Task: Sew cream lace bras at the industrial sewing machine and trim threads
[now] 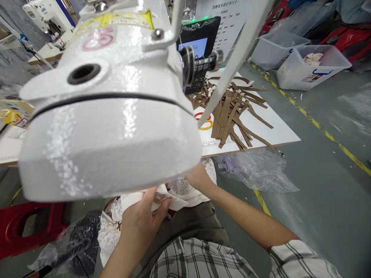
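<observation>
We see the left hand (142, 218) low in the view, at about six o'clock, its fingers closed on a piece of white fabric (162, 200) that it pinches by a folded edge. The right hand (195, 177) sits just beyond it toward one o'clock, mostly hidden under the sewing machine head (110, 116); it touches the white lace fabric (188, 191) bunched on the lap, but we cannot tell whether its fingers are open or closed. The lace spills down toward seven o'clock over the person's lap. The machine head fills the upper left of the view, from nine to twelve o'clock. On the white tabletop (275, 131) at two o'clock lies a loose pile of brown paper strips (232, 112), with two rubber bands (204, 120) just beside it. Clear plastic bins (313, 65) stand on the floor farther off at two o'clock.
</observation>
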Tool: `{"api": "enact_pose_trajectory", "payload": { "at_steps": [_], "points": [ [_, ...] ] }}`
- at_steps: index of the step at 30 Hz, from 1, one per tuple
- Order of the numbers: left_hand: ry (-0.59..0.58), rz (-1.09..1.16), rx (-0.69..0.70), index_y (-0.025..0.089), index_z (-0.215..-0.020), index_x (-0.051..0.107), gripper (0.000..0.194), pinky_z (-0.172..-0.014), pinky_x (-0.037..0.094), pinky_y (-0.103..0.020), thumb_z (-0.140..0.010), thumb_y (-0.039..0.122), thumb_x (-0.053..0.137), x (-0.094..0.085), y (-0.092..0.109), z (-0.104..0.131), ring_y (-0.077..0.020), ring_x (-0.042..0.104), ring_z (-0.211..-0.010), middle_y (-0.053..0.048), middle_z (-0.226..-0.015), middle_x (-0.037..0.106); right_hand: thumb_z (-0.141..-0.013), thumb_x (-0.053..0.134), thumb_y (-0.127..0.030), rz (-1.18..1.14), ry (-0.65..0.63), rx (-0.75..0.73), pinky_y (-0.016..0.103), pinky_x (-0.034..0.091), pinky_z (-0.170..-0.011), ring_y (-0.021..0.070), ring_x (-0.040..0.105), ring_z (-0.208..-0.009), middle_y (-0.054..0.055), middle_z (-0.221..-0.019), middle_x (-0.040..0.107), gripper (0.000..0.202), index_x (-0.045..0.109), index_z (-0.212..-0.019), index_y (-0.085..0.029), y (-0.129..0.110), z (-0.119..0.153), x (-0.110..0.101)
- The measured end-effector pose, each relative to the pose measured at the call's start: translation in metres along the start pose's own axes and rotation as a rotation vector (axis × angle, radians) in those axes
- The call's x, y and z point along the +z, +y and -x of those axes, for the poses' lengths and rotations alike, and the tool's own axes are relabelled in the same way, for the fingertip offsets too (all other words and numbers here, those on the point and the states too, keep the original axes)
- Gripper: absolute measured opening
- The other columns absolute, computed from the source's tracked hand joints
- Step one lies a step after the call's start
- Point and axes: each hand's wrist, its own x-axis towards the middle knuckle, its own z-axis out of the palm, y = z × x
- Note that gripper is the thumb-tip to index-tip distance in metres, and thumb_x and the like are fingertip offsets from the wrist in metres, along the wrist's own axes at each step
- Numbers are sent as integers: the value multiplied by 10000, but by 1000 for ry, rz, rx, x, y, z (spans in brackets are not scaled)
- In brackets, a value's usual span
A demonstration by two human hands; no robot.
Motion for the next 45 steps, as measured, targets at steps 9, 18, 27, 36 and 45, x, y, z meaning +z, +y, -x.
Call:
{"api": "enact_pose_trajectory", "payload": {
  "at_steps": [9, 18, 27, 36, 45],
  "points": [
    [159, 53, -29, 123, -1534, 99, 810, -412, 450, -251, -945, 480, 525, 19, -2, 9, -138, 578, -365, -105, -911, 752, -855, 636, -536, -311, -73, 137, 301, 503, -788, 164, 588, -843, 47, -968, 591, 404, 531, -1060, -204, -3, 33, -5],
    [143, 238, 309, 96, -1547, 206, 759, -825, 601, -367, -926, 351, 562, 31, 46, 59, -284, 701, -1025, -180, -1118, 717, -921, 580, -429, -169, -2, 236, 272, 504, -642, 172, 622, -733, 30, -831, 666, 244, 664, -956, -203, -15, 86, -19],
    [22, 224, 58, 167, -733, 644, 298, -698, 505, -367, -946, 297, 481, 19, 22, 29, -225, 637, -653, -74, -633, 639, -911, 527, -154, 336, -597, -199, 232, 459, -628, 140, 620, -689, 27, -750, 690, 189, 684, -806, -167, -15, 86, 2],
    [-396, 1458, -469, 182, -783, 557, 321, -675, 473, -286, -912, 475, 525, 53, -6, 15, -155, 567, -643, 8, -630, 542, -961, 509, -208, 504, -143, -458, 357, 521, -816, 207, 643, -953, 85, -1032, 714, 221, 656, -1125, -200, 14, 79, 9],
    [-246, 1094, -356, 166, -701, 580, 362, -563, 365, -222, -956, 405, 485, 43, 1, 22, -113, 465, -596, 18, -626, 526, -939, 610, -285, 485, -93, -317, 324, 516, -750, 188, 645, -869, 53, -938, 708, 149, 703, -1032, -214, 13, 88, 16]
  ]
}}
